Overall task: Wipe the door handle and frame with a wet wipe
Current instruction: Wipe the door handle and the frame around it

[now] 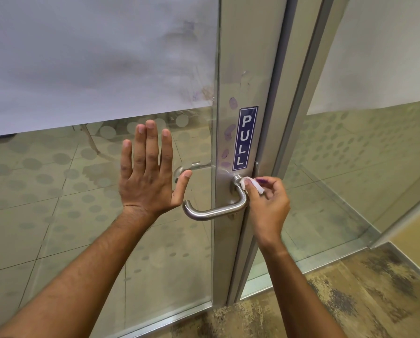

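Note:
A curved steel door handle (211, 212) sticks out from the grey metal door frame (243, 69). My right hand (267, 206) pinches a small white wet wipe (255, 185) and presses it on the handle's upper bend, close to its round base. My left hand (148, 172) lies flat on the glass pane to the left of the handle, fingers spread, holding nothing. Purple smudges (229, 132) mark the frame beside a blue PULL sticker (244, 139).
The glass door pane (82, 215) carries a dotted film, with frosted sheeting above. A second glass panel (350, 167) stands at the right, beyond the door's edge. A mottled brown floor (350, 301) runs under me, and a second handle (192, 167) shows through the glass.

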Motion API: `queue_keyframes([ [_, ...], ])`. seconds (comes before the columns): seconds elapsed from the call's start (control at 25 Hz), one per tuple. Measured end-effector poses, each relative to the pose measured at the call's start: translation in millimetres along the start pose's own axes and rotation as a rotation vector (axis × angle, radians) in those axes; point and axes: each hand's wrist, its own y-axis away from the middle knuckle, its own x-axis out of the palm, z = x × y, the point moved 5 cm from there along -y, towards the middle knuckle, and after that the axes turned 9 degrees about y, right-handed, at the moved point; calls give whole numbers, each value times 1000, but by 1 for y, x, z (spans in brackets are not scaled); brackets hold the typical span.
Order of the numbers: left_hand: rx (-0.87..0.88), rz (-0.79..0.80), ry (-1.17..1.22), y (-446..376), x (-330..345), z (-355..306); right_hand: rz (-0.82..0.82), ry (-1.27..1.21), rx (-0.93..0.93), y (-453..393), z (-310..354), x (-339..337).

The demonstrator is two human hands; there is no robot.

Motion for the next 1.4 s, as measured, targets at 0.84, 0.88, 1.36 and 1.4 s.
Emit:
queue_keyframes([
  [0.84, -3, 9, -1, 0, -1, 0, 76, 845, -408, -6, 59, -15],
  [0.88, -2, 9, -3, 0, -1, 0, 55, 865, -443, -10, 65, -17],
  [1.36, -10, 16, 1, 0, -2, 1, 258, 743, -603, -1, 53, 5],
  [1.4, -12, 15, 3, 0, -1, 1, 251, 764, -607, 0, 52, 5],
])
